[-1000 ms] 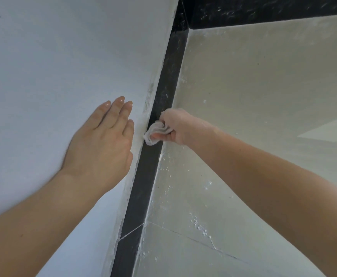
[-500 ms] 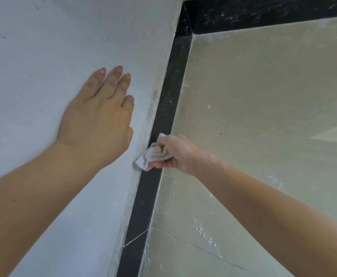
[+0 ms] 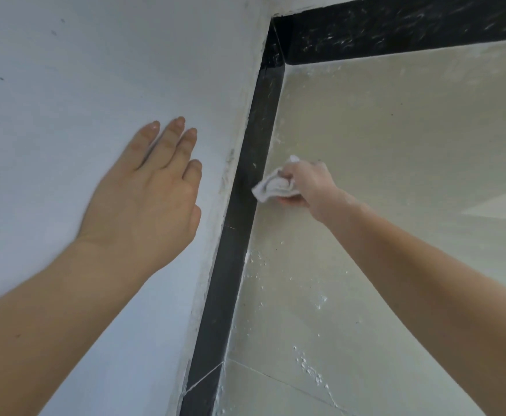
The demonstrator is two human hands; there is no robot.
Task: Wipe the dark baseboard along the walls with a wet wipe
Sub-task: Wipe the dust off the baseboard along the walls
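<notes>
At the bottom of the white wall (image 3: 80, 70), a dark baseboard (image 3: 236, 235) runs up to the corner. There it meets a second dark strip (image 3: 396, 28) along the back of the room. The left hand (image 3: 143, 202) lies flat on the white wall, with its fingers straight and close together, and it holds nothing. It is near the baseboard but does not touch it. The right hand (image 3: 309, 184) is down by the floor (image 3: 396, 145), just beside the baseboard. Its fingers are curled round a scrunched white wet wipe (image 3: 271, 187). The wet wipe sticks out to the left of the fist, and its corner touches the baseboard's lower edge, where it meets the floor. The pale floor has little white specks on it. The second dark strip has white smears.
</notes>
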